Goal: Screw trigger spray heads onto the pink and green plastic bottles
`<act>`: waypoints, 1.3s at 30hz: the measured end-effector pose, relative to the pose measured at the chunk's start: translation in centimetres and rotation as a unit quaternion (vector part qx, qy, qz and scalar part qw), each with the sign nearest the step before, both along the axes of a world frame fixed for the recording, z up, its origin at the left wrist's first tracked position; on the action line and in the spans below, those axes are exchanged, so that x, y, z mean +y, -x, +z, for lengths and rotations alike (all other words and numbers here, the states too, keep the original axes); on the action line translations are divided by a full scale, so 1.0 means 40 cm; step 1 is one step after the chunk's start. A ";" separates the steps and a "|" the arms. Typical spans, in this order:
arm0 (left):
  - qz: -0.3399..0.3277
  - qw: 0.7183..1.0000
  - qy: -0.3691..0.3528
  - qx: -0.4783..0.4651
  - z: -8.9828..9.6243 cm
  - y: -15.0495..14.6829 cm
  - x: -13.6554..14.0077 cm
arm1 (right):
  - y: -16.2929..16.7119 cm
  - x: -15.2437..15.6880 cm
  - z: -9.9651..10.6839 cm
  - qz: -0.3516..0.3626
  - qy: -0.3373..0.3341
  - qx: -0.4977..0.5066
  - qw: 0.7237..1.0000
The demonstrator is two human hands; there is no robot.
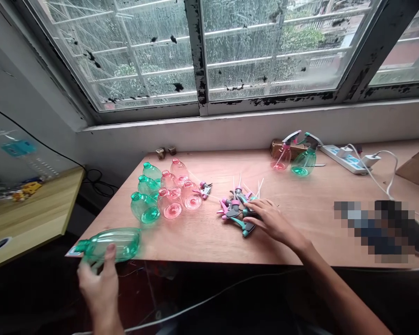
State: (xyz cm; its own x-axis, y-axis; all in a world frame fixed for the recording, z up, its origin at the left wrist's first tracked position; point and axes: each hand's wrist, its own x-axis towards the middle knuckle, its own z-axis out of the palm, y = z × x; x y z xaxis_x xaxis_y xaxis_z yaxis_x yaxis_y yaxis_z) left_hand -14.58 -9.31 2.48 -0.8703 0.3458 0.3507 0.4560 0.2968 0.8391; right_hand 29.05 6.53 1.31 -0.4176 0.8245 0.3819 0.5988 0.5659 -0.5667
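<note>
My left hand (101,284) is closed around a clear green bottle (125,243), which lies nearly flat at the table's front left corner with its neck pointing left. My right hand (268,217) reaches over a heap of trigger spray heads (234,209) in pink, teal and grey, some with thin white tubes sticking up. Its fingers are apart, around a dark trigger part; whether they grip it I cannot tell for sure. Several headless bottles stand left of the heap: green bottles (145,208) on the outside and pink bottles (170,204) beside them.
A pink spray bottle (280,158) and a green spray bottle (303,160), both with heads on, stand at the back. Right of them lie a power strip (349,159) with white cables and a cardboard box (417,167). A loose spray head (205,189) lies near the pink bottles.
</note>
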 end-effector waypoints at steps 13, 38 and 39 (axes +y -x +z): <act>-0.158 0.985 0.071 -0.016 0.069 0.082 0.194 | -0.293 0.450 0.207 -0.371 -0.102 -0.063 0.921; -0.323 0.890 -0.315 0.068 0.002 -0.477 0.133 | -0.257 0.566 0.298 -0.238 -0.120 -0.346 0.900; -0.351 0.888 -0.290 0.061 -0.001 -0.490 0.133 | -0.233 0.547 0.311 -0.227 -0.132 -0.344 0.901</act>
State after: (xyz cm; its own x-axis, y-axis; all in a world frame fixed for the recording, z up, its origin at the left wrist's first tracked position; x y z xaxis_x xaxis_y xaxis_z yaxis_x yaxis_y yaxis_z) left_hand 5.02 -3.99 2.44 -0.4557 0.5181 0.7238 0.4559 -0.5626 0.6897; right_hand 38.36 28.41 13.74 -0.2735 0.8880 0.3696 0.9609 0.2352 0.1462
